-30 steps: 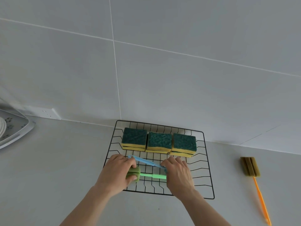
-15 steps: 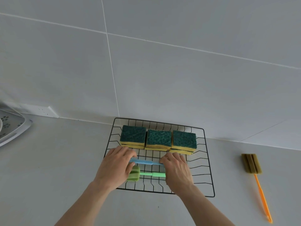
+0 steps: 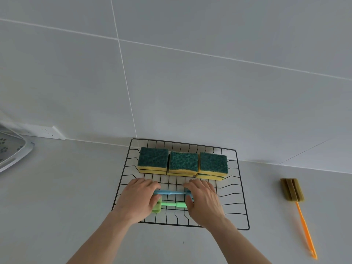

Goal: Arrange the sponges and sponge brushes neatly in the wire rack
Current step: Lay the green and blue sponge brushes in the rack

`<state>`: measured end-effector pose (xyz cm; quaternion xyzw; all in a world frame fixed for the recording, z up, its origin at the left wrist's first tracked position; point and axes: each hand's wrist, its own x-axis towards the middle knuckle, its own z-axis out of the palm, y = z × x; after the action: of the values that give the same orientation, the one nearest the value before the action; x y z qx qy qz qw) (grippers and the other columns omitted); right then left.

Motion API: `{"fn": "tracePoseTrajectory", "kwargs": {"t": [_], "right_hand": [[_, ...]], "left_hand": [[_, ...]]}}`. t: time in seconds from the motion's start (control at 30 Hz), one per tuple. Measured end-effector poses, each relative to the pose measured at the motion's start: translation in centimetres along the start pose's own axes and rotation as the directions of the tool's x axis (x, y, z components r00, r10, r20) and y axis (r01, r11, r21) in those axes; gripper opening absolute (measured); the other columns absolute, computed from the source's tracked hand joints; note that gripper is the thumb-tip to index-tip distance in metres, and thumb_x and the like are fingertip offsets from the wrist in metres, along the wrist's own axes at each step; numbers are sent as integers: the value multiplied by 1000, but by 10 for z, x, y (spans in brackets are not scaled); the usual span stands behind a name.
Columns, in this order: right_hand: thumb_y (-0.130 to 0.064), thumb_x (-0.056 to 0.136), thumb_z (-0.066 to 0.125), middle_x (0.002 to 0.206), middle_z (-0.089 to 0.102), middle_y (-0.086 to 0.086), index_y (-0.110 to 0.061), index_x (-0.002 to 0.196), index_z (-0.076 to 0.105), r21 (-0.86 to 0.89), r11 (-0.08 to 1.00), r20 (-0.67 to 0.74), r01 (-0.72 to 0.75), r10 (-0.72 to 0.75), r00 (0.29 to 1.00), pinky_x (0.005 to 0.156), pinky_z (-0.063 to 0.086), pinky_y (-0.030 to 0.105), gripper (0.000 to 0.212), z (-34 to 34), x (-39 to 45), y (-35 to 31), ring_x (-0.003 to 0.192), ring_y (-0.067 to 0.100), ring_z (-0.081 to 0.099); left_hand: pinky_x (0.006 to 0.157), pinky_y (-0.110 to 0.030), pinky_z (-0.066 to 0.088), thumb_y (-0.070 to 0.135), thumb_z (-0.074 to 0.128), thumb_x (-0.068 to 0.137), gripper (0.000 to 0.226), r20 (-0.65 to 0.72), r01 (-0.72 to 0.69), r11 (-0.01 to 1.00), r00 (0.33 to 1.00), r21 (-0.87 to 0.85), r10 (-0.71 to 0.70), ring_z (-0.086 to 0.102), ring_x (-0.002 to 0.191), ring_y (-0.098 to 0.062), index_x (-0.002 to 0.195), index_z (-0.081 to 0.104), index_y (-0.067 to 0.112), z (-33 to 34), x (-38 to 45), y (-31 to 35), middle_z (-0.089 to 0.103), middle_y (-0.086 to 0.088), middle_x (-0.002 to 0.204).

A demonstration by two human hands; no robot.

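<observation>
Left hand (image 3: pixel 140 200) and right hand (image 3: pixel 204 201) — fingers curled, pinching the blue brush (image 3: pixel 174 193) ends — in the wire rack (image 3: pixel 242 189); sponges (image 3: pixel 183 162) at 12 o'clock.

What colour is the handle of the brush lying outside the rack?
Orange, on the sponge brush right of the wire rack; head view.

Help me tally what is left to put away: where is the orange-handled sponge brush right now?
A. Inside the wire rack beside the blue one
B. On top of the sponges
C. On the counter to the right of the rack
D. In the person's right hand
C: the orange-handled sponge brush lies on the counter, outside and right of the wire rack, touched by neither hand.
</observation>
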<state>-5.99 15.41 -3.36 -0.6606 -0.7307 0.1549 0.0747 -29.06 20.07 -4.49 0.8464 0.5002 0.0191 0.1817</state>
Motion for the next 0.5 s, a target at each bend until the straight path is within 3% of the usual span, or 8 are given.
{"fn": "tracePoseTrajectory", "kwargs": {"t": [0.17,0.5], "right_hand": [[-23,93,56,116,58,-8,-26,128,56,-12,999,53,-48,48,997,103,39,36,35,-2,-4,4,107,18,52],[-25,96,53,119,58,-8,-29,128,53,-28,998,96,-52,54,994,101,40,34,33,-4,-6,4,108,17,51]], "left_hand": [[103,-28,34,47,41,101,35,50,-7,999,999,-46,9,48,112,-7,132,52,36,5,-1,2,59,20,121],[98,-30,36,43,41,101,29,96,21,998,995,-63,-15,50,106,-7,125,55,34,4,0,4,60,18,114]]}}
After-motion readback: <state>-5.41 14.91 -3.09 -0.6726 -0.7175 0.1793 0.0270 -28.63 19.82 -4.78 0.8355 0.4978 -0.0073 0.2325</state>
